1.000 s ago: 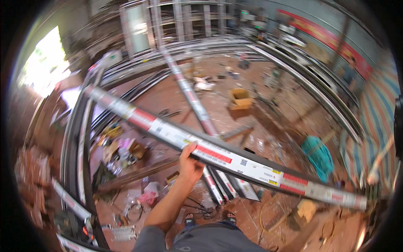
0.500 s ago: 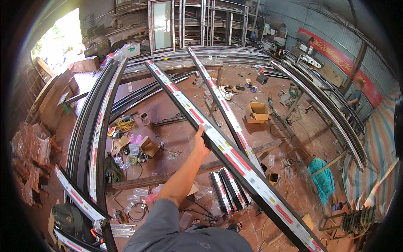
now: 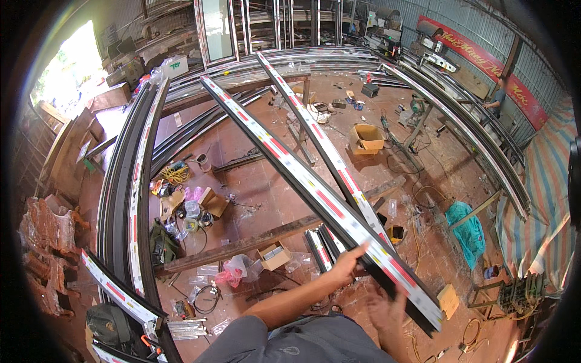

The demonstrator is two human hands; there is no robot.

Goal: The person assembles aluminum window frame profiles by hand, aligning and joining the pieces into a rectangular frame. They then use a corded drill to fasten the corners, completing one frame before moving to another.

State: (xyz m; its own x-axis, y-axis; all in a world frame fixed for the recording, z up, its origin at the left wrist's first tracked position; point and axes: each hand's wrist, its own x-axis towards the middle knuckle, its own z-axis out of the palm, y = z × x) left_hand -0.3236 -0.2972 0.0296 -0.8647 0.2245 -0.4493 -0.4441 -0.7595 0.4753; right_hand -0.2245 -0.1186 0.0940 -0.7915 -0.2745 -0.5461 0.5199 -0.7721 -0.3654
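A long dark metal profile [image 3: 290, 160], faced with white and red protective film, runs slantwise from the far left to the near right. My left hand [image 3: 350, 266] is closed on its near-left edge, thumb on the filmed face. Close to the profile's near end, my right hand [image 3: 387, 311] is up beside the dark side, fingers blurred but apparently apart; whether it touches the metal is unclear. A second filmed profile [image 3: 321, 136] lies beyond it, crossing beneath it. Under both runs a brown support beam [image 3: 236, 247]. Short profile pieces [image 3: 319, 249] lie below my left hand.
More long profiles [image 3: 136, 181] line the left, and others [image 3: 460, 133] the right. Cardboard boxes [image 3: 366, 139], bags, cables and tools litter the floor. A teal cloth [image 3: 466, 233] hangs at right. Far right, another person [image 3: 497, 100] stands. Window frames [image 3: 218, 30] lean at the back.
My left hand has shifted right and nearer along the profile. My right hand has come into view by the near end. The profile's near end has moved up and now shows fully.
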